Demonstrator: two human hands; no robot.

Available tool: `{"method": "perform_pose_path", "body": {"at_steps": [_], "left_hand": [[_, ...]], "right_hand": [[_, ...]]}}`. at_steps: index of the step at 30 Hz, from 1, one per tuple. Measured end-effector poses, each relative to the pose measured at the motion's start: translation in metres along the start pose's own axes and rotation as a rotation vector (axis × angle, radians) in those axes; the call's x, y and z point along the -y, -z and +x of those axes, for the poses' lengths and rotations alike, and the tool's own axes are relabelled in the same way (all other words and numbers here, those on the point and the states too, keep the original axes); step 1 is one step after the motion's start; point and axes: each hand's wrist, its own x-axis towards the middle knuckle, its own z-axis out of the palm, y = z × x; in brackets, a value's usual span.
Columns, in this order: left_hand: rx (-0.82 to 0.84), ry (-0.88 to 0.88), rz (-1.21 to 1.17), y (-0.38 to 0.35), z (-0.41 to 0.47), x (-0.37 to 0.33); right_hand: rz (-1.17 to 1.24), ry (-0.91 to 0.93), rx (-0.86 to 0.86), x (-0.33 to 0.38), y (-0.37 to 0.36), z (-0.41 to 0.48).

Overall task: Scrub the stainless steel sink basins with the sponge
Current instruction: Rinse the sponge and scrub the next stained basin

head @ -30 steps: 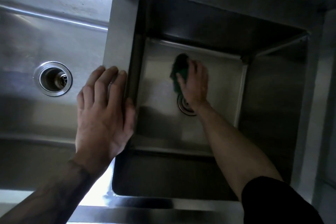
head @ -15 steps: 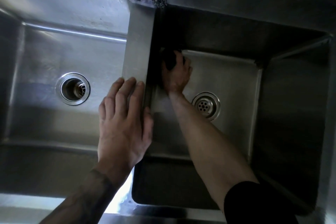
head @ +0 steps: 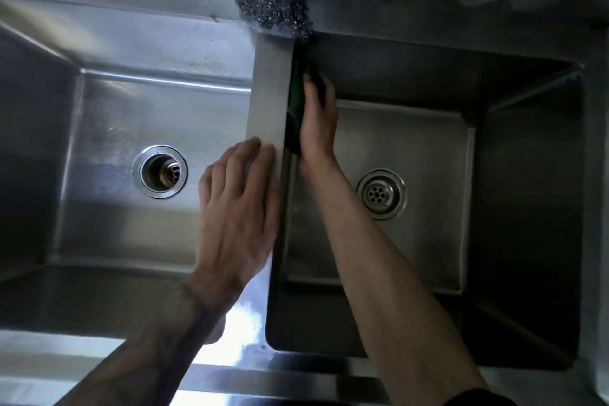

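Note:
A double stainless steel sink fills the view, with a left basin [head: 108, 128] and a right basin [head: 412, 148]. My right hand [head: 318, 122] reaches into the right basin and presses a dark green sponge [head: 296, 115] flat against that basin's left wall, just under the divider [head: 270, 92]. Its fingers lie straight along the sponge, which shows only as a strip beside the hand. My left hand [head: 240, 211] rests flat with straight fingers on the near part of the divider.
A steel wool scourer [head: 275, 3] sits on the back ledge at the far end of the divider. Each basin has a round drain: left drain [head: 159, 171], right drain [head: 381, 194]. The front rim [head: 230, 372] runs along the bottom.
My right hand moved the sponge from the basin floor near the drain to the far left corner, then up onto the left wall. The left hand stayed on the divider.

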Motion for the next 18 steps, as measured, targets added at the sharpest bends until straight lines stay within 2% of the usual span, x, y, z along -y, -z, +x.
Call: {"method": "perform_pose_path", "body": {"at_steps": [3, 8, 10, 15, 18], "left_hand": [[-0.023, 0.003, 0.005, -0.004, 0.003, 0.005], [-0.050, 0.014, -0.038, -0.011, 0.002, 0.009], [-0.048, 0.017, -0.048, -0.012, 0.003, 0.009], [-0.018, 0.036, -0.034, -0.010, 0.003, 0.006], [-0.006, 0.044, -0.039, -0.009, 0.003, 0.006]], "right_hand": [[-0.031, -0.116, -0.041, 0.006, -0.008, 0.000], [-0.015, 0.103, -0.027, 0.005, -0.006, -0.014], [-0.054, 0.133, -0.033, 0.001, -0.006, -0.012], [-0.108, -0.104, -0.025, -0.001, -0.005, 0.002], [-0.048, -0.068, 0.021, -0.002, 0.001, -0.012]]}}
